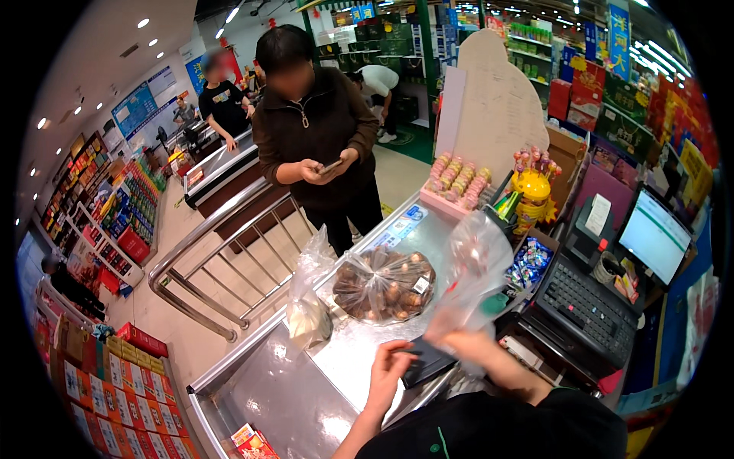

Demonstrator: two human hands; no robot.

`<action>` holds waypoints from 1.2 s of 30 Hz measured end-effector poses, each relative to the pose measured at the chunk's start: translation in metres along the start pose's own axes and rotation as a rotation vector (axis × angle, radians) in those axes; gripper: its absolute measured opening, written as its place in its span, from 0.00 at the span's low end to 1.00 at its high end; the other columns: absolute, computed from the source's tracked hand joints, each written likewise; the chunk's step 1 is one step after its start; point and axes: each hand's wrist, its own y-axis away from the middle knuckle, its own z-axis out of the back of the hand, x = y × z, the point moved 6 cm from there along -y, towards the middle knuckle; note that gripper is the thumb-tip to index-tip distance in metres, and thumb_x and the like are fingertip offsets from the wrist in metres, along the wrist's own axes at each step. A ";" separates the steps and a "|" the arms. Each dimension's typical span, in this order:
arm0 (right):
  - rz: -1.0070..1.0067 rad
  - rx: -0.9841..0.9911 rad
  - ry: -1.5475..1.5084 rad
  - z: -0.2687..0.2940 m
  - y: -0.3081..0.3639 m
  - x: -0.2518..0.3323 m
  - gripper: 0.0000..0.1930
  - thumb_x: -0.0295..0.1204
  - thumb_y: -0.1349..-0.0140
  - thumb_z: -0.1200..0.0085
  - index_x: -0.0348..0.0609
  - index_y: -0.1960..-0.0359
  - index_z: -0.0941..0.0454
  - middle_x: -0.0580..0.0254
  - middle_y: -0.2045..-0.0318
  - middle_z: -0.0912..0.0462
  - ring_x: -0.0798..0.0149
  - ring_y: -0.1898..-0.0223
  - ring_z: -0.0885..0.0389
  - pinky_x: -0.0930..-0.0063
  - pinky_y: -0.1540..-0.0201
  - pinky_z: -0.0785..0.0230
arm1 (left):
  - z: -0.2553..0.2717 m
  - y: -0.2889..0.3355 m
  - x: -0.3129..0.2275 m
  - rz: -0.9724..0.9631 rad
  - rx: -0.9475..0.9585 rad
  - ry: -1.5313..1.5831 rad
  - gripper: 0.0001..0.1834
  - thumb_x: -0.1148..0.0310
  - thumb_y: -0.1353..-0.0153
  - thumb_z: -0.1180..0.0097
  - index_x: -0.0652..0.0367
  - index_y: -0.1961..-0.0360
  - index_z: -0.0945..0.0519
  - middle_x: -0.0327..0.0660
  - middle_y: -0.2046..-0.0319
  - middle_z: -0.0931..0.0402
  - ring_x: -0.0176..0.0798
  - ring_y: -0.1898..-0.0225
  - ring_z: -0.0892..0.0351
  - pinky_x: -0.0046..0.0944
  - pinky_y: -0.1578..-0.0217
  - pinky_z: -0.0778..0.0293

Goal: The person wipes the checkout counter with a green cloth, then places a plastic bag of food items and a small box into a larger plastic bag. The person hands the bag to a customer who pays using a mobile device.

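My right hand (470, 344), smeared by motion, is closed on the lower end of a clear plastic bag (478, 256). The bag stands up over the counter, puffed out, with reddish marks on it. My left hand (390, 371) is held open with bent fingers beside a black flat-topped device (427, 363); nothing shows in it. Just beyond both hands, a tied clear bag of brown round produce (386, 291), possibly taro or bulbs, sits on the metal counter (348, 375) with a white label on its right side. Left of it stands another clear bag with pale contents (310, 325).
A person (317, 138) stands across the counter holding a phone. Steel railings (229, 260) run along the aisle. To the right are a keyboard (585, 314), a monitor (655, 233), a box of blue-wrapped sweets (529, 262) and a yellow lollipop stand (533, 187). Red packets (254, 442) lie at the near left.
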 end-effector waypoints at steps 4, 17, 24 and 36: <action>0.040 0.333 -0.088 -0.045 0.013 0.007 0.09 0.27 0.49 0.42 0.40 0.66 0.22 0.64 0.69 0.19 0.69 0.65 0.20 0.74 0.63 0.29 | -0.011 0.000 0.023 0.043 0.019 0.147 0.12 0.77 0.41 0.46 0.59 0.58 0.33 0.33 0.65 0.29 0.24 0.64 0.31 0.26 0.61 0.33; 0.241 -0.317 0.501 0.065 -0.036 0.025 0.21 0.25 0.55 0.35 0.40 0.84 0.42 0.67 0.86 0.40 0.72 0.81 0.43 0.76 0.79 0.46 | 0.173 0.006 0.033 -0.047 -0.383 0.859 0.08 0.68 0.34 0.56 0.57 0.71 0.29 0.36 0.78 0.28 0.30 0.78 0.28 0.32 0.75 0.29; 0.434 -0.247 0.734 0.046 -0.045 0.041 0.27 0.24 0.60 0.34 0.44 0.55 0.29 0.53 0.56 0.29 0.52 0.54 0.30 0.63 0.50 0.38 | 0.176 0.000 -0.022 -0.243 -0.774 0.373 0.13 0.59 0.32 0.57 0.55 0.70 0.30 0.32 0.78 0.33 0.26 0.83 0.37 0.26 0.85 0.44; 0.684 -0.119 0.684 -0.037 -0.047 0.062 0.16 0.25 0.55 0.41 0.45 0.60 0.24 0.58 0.63 0.24 0.54 0.56 0.25 0.62 0.52 0.37 | 0.025 0.012 -0.056 -0.345 -0.170 -0.279 0.14 0.75 0.46 0.43 0.58 0.59 0.31 0.38 0.73 0.33 0.33 0.75 0.32 0.28 0.76 0.35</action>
